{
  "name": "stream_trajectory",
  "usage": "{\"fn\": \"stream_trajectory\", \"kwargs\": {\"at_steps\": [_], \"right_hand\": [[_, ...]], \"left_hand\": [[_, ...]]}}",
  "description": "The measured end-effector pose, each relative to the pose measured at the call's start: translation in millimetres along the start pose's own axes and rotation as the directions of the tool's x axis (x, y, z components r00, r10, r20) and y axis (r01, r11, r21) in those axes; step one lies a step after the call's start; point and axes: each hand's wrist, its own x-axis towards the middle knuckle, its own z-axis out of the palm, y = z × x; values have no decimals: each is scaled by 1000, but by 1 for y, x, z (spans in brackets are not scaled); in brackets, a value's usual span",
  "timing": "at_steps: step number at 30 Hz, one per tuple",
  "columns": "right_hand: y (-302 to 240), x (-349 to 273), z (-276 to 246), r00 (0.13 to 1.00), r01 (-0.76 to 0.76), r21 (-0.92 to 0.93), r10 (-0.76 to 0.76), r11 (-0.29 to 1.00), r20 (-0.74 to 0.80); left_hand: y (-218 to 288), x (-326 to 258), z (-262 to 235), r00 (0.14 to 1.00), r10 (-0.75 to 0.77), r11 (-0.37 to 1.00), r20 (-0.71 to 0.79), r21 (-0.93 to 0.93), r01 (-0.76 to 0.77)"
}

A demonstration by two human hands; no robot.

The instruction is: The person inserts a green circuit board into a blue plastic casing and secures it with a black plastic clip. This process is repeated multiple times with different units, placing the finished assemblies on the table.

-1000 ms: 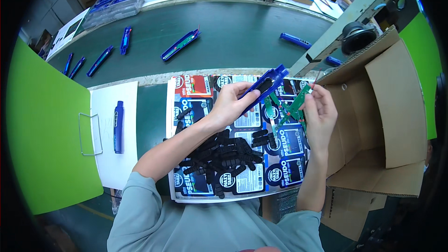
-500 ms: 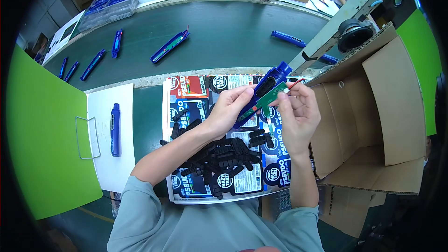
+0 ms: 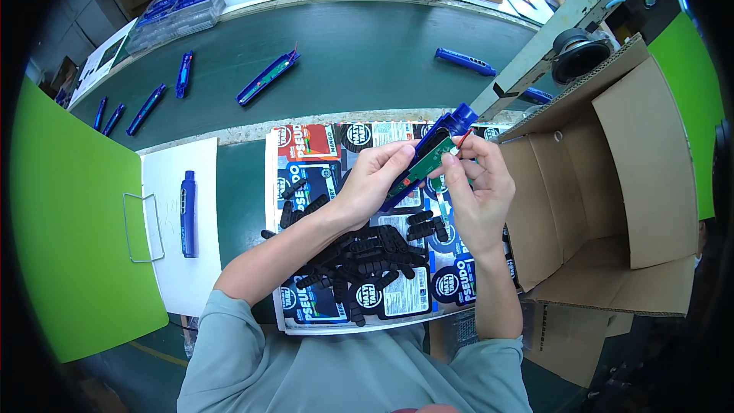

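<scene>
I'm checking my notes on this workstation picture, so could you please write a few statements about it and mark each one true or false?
1. Both hands hold the blue housing with a green circuit board in it. True: the left hand grips it from the side, and the right hand touches the board's upper end.
2. The pile of small black parts lies inside the cardboard box. False: it lies on the printed sheet below the hands.
3. One blue housing lies on the white sheet. True.
4. The conveyor belt carries nothing. False: several blue housings lie on it, one open with its board showing.
</scene>
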Motion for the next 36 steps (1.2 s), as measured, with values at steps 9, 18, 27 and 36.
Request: {"fn": "stream_trajectory", "kwargs": {"at_steps": [9, 18, 27, 36], "right_hand": [[-5, 8, -11, 997, -72, -104, 74, 992, 14], [-6, 11, -18, 997, -56, -147, 65, 987, 52], [-4, 11, -22, 997, -20, -135, 30, 991, 72], [-13, 13, -19, 993, 61, -276, -31, 959, 112]], "left_hand": [[-7, 2, 8, 999, -39, 998, -14, -58, 38], [-8, 2, 13, 994, -109, 982, -17, -155, 105], [-12, 4, 16, 994, -99, 980, -41, -176, 90], [-21, 8, 15, 992, -112, 978, -61, -182, 99]]}}
